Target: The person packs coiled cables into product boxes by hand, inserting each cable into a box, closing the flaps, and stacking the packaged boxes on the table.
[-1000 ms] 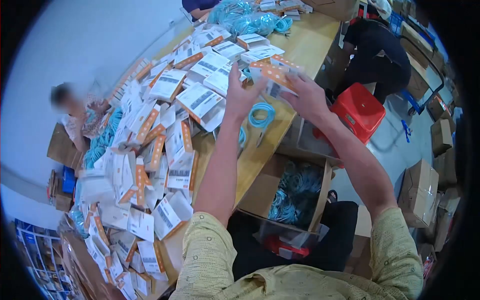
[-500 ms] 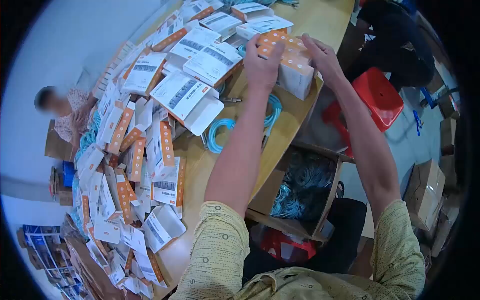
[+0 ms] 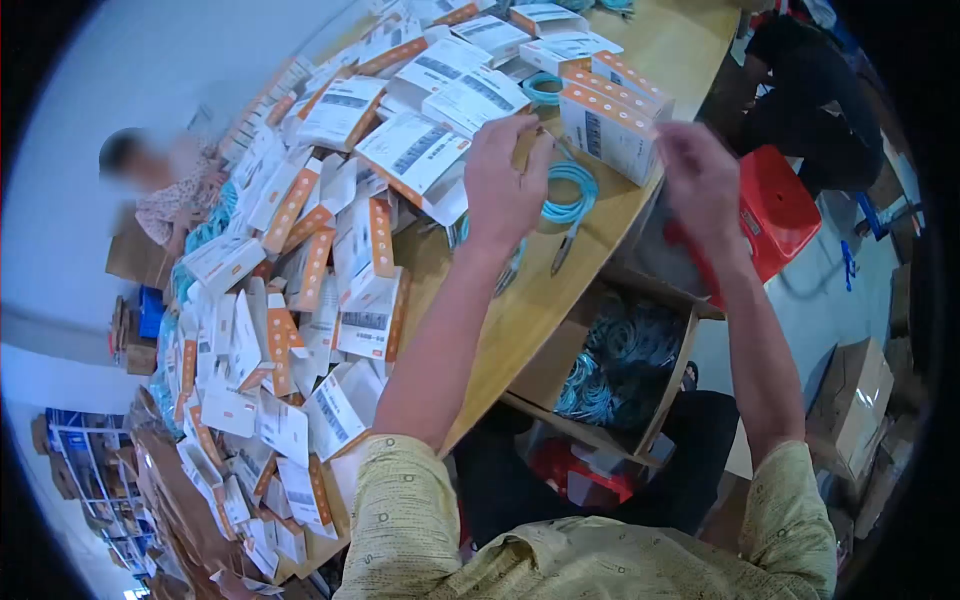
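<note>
A row of white and orange cable boxes (image 3: pixel 612 128) stands upright near the table's right edge, its boxes side by side. My left hand (image 3: pixel 507 180) hovers left of that row, thumb and fingers apart with nothing between them. Close to the row's right side is my right hand (image 3: pixel 702 185), smeared by motion, so its fingers are unclear. Just right of my left hand lies a light-blue coiled cable (image 3: pixel 572 200) with a metal connector. Another cable coil (image 3: pixel 542 90) rests behind the row. To the left spreads a heap of white and orange boxes (image 3: pixel 415 150), many with open flaps.
Below the table edge, a cardboard carton (image 3: pixel 672 385) holds bundled cables. A red stool (image 3: pixel 780 215) stands at right, near a person in dark clothes (image 3: pixel 815 100). Another person (image 3: pixel 160 195) is beyond the heap. Cartons (image 3: pixel 850 405) sit on the right floor.
Both hands have come off the row of boxes, which now stands by itself on the table. My left hand moved back toward me; the right shifted right and nearer. The view has shifted slightly.
</note>
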The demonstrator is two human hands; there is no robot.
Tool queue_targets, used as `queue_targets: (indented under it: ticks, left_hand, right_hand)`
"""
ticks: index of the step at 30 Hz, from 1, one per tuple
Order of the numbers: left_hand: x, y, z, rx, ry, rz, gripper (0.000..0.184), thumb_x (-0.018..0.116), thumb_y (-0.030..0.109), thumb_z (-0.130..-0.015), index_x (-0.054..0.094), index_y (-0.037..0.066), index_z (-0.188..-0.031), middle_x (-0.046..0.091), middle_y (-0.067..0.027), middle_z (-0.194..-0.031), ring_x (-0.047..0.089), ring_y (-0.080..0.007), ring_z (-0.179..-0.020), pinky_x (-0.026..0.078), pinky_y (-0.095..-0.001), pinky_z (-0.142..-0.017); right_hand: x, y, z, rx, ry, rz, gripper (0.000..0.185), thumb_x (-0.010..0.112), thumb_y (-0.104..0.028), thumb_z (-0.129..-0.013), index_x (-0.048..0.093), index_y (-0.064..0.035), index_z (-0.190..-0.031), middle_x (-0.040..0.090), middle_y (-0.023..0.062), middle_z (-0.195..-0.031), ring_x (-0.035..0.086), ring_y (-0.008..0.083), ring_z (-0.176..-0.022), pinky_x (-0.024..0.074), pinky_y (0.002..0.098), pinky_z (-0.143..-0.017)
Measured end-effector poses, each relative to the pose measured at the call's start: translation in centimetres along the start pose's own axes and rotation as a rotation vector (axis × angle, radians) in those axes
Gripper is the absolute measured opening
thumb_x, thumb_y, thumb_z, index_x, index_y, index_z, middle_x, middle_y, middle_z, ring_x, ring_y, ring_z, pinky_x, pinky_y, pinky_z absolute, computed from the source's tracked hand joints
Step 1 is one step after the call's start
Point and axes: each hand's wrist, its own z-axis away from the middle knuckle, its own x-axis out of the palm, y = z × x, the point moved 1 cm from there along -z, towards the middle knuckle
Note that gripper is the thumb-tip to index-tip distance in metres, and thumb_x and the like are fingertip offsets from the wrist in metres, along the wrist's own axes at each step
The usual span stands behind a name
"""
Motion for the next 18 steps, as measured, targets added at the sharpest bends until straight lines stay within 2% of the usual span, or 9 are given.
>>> queue_targets:
  ticks: [1,2,3,4,9,14,16,17,18]
  left_hand:
    - [-0.8,-0.2,1.4,0.174,0.101,-0.180,0.045,0.072,0.023,-0.085,0.064,0.003,-0.124,0.064,-0.0128,-0.124,0.060,-0.0286,-0.110,0.045,-0.0380,-0.100]
    - [-1.8,-0.3,2.1,0.184,0.102,-0.182,0.045,0.072,0.023,-0.085,0.064,0.003,-0.124,0.064,-0.0128,-0.124,0.060,-0.0286,-0.110,0.045,-0.0380,-0.100]
    - [-3.0,-0.4,2.5,0.240,0.203,-0.492,0.039,0.070,0.018,-0.082,0.066,0.005,-0.119,0.064,-0.0124,-0.121,0.060,-0.0302,-0.108,0.047,-0.0395,-0.096]
    - [-4.5,-0.7,2.7,0.290,0.315,-0.810,0.034,0.067,0.013,-0.080,0.068,0.007,-0.113,0.063,-0.0120,-0.118,0.059,-0.0319,-0.106,0.048,-0.0409,-0.092]
    - [-8.9,-5.6,2.5,0.331,0.148,-0.995,0.028,0.064,0.010,-0.078,0.068,0.009,-0.105,0.066,-0.0114,-0.106,0.060,-0.0302,-0.096,0.049,-0.0426,-0.085]
    - [-12.3,-1.5,0.6,0.192,0.105,-0.903,0.022,0.064,0.012,-0.079,0.072,0.012,-0.100,0.070,-0.0069,-0.097,0.063,-0.0297,-0.089,0.048,-0.0436,-0.081]
    - [-13.5,2.4,1.5,0.244,0.201,-0.766,0.018,0.063,0.010,-0.078,0.073,0.012,-0.093,0.069,-0.0051,-0.088,0.062,-0.0299,-0.079,0.048,-0.0415,-0.070]
    - [-13.9,4.3,2.8,0.253,0.212,-0.765,0.018,0.063,0.010,-0.078,0.073,0.012,-0.093,0.069,-0.0051,-0.088,0.062,-0.0299,-0.079,0.048,-0.0415,-0.070]
    - [-14.2,6.2,4.6,0.204,0.139,-0.791,0.017,0.063,0.011,-0.077,0.069,0.011,-0.093,0.065,-0.0063,-0.088,0.061,-0.0298,-0.081,0.049,-0.0403,-0.067]
  right_hand:
    - [1.8,-1.6,2.0,-0.165,-0.166,0.237,0.025,0.063,-0.002,-0.084,0.070,-0.0083,-0.107,0.069,0.0058,-0.108,0.063,0.0247,-0.099,0.0525,0.0343,-0.083]
    - [4.0,-1.5,3.0,-0.325,-0.192,0.352,0.026,0.063,-0.004,-0.083,0.068,-0.0088,-0.108,0.066,0.0055,-0.115,0.060,0.0276,-0.107,0.0518,0.0381,-0.086]
    - [6.0,-0.7,4.0,-0.484,-0.214,0.474,0.028,0.062,-0.005,-0.081,0.066,-0.0093,-0.109,0.064,0.0051,-0.121,0.057,0.0306,-0.114,0.0511,0.0418,-0.090]
    - [7.3,0.9,4.6,-0.495,-0.369,0.646,0.032,0.065,-0.006,-0.081,0.063,-0.0099,-0.113,0.057,0.0080,-0.134,0.050,0.0345,-0.120,0.0426,0.0439,-0.105]
    - [8.6,1.0,5.9,-0.303,-0.481,0.555,0.028,0.065,-0.008,-0.083,0.064,-0.0097,-0.112,0.060,0.0080,-0.127,0.050,0.0338,-0.118,0.0416,0.0434,-0.105]
    - [4.4,-3.5,9.0,-0.439,-0.448,0.327,0.028,0.064,-0.008,-0.086,0.064,-0.0079,-0.113,0.063,0.0080,-0.119,0.052,0.0328,-0.112,0.0422,0.0427,-0.102]
    - [2.4,-6.3,10.3,-0.448,-0.313,0.303,0.024,0.062,-0.007,-0.091,0.064,-0.0058,-0.114,0.065,0.0094,-0.107,0.055,0.0299,-0.102,0.0462,0.0381,-0.093]
    - [1.3,-7.7,11.3,-0.458,-0.304,0.308,0.024,0.062,-0.007,-0.091,0.064,-0.0058,-0.114,0.065,0.0094,-0.107,0.055,0.0299,-0.102,0.0462,0.0381,-0.093]
    - [0.1,-9.0,12.2,-0.288,-0.258,0.168,0.022,0.060,-0.007,-0.093,0.064,-0.0049,-0.114,0.064,0.0100,-0.104,0.057,0.0268,-0.096,0.0471,0.0353,-0.088]
